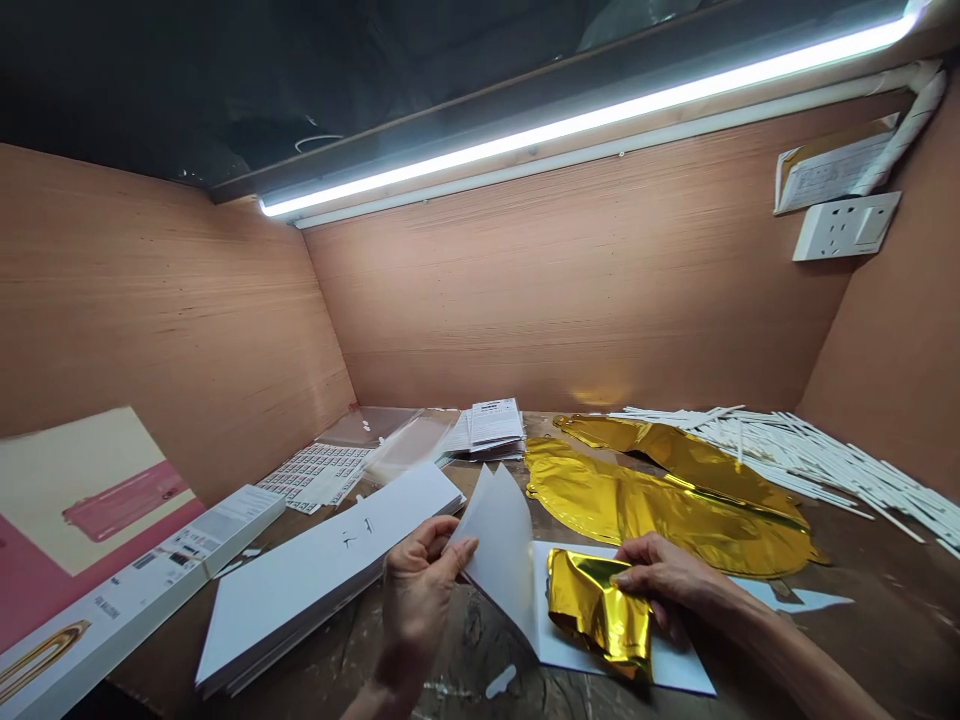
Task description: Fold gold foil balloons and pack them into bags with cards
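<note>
My left hand (424,590) pinches the raised flap of a folded white card (498,550) between thumb and fingers, holding it partly lifted. On the card's lower half lies a folded gold foil balloon (592,600). My right hand (664,575) grips the right edge of that folded foil, thumb on top and some fingers hidden behind it. Just beyond, flat unfolded gold foil balloons (645,500) lie on the table. To the left of my left hand is a stack of white cards (330,570) with small dark marks on the top one.
White sticks (810,460) are heaped at the back right. Printed packets (495,425), clear plastic bags (412,447) and a label sheet (319,475) lie toward the back. A long printed box stack (150,590) and a pink-and-cream sheet (90,510) occupy the left. Wooden panels (570,310) enclose the table.
</note>
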`<action>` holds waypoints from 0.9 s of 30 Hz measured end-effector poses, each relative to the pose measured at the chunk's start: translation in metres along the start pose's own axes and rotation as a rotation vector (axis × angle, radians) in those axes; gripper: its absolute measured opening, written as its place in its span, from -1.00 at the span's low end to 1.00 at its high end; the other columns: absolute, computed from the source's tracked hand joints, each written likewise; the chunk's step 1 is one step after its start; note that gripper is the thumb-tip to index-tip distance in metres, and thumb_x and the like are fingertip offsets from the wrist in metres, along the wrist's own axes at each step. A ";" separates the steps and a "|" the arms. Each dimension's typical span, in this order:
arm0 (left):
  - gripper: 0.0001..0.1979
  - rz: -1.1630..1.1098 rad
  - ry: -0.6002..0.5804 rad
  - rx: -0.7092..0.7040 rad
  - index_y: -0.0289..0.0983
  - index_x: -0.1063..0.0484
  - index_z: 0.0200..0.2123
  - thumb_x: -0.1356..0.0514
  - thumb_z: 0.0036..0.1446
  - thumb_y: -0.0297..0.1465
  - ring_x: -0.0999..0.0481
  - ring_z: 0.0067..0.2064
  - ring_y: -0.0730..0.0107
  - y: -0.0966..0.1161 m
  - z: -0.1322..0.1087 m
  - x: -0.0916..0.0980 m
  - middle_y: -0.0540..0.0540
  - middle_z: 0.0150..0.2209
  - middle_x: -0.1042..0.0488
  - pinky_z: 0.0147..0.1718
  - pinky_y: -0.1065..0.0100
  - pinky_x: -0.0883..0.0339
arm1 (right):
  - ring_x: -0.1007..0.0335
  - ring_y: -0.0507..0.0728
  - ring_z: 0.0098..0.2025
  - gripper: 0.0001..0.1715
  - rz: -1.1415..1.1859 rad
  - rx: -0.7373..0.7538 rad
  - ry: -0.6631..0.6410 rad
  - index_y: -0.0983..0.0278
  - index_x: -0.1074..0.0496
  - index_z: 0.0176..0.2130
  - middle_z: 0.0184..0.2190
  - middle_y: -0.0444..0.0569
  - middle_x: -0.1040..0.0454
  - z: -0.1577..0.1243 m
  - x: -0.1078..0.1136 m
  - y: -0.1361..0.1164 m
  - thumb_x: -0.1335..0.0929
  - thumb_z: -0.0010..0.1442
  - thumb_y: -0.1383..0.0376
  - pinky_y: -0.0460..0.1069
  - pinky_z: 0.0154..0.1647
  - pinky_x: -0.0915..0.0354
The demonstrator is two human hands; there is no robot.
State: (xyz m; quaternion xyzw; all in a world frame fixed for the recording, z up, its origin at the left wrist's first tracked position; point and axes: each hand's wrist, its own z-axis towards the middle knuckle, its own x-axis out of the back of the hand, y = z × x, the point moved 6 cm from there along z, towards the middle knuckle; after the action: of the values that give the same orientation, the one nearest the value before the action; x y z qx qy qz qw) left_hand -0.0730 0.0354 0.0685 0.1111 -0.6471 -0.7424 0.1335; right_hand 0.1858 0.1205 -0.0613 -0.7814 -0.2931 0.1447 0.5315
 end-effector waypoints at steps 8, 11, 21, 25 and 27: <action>-0.48 0.341 -0.104 0.003 -0.38 -0.35 -0.06 -0.18 -0.08 -0.19 -0.31 -0.64 0.48 0.001 0.013 0.004 -0.03 -0.55 -0.42 -0.76 0.47 -0.15 | -0.12 -0.07 -0.85 -0.77 -0.008 -0.010 -0.001 0.32 -0.31 -0.37 -0.84 -0.22 -0.28 0.003 0.004 0.007 -0.29 -0.01 0.19 -0.23 -0.86 -0.01; -0.58 0.773 -0.069 -0.337 -0.28 -0.42 -0.13 -0.13 -0.02 -0.17 -0.44 -0.28 0.15 0.028 0.011 0.002 -0.16 -0.34 -0.48 -0.36 0.17 -0.35 | -0.12 -0.06 -0.85 -0.77 -0.014 -0.030 0.005 0.31 -0.30 -0.37 -0.85 -0.22 -0.27 0.002 0.003 0.006 -0.29 -0.01 0.19 -0.23 -0.86 -0.01; -0.37 1.236 -0.240 -0.919 -0.37 -0.35 -0.11 -0.08 -0.09 0.03 0.02 0.17 -0.10 0.071 -0.040 -0.054 -0.30 0.10 -0.17 0.06 -0.17 0.17 | -0.11 -0.05 -0.84 -0.83 -0.040 -0.034 0.028 0.29 -0.27 -0.39 -0.84 -0.25 -0.25 -0.003 0.000 -0.003 -0.28 -0.03 0.24 -0.20 -0.86 -0.08; -0.51 0.851 -0.535 -0.677 -0.25 -0.35 -0.10 0.14 0.13 -0.06 -0.23 0.08 0.19 0.042 -0.036 -0.094 -0.14 0.02 -0.32 0.04 0.13 -0.09 | -0.14 -0.06 -0.82 -0.88 -0.074 -0.006 0.020 0.31 -0.30 -0.47 -0.83 -0.24 -0.25 -0.004 -0.003 -0.011 -0.29 -0.08 0.28 -0.21 -0.82 -0.08; -0.54 0.751 -0.531 -0.502 -0.26 -0.32 -0.04 0.24 0.22 -0.21 -0.25 0.07 0.29 0.011 -0.021 -0.108 -0.14 0.05 -0.29 0.01 0.27 -0.15 | -0.18 -0.05 -0.77 -0.90 -0.099 0.032 0.027 0.32 -0.31 -0.51 -0.82 -0.23 -0.25 -0.005 -0.003 -0.015 -0.30 -0.11 0.31 -0.20 -0.76 -0.12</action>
State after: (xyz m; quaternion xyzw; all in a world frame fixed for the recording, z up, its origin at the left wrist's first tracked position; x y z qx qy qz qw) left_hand 0.0359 0.0511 0.0756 -0.3559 -0.4562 -0.7782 0.2442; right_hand 0.1811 0.1192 -0.0456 -0.7593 -0.3220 0.1121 0.5543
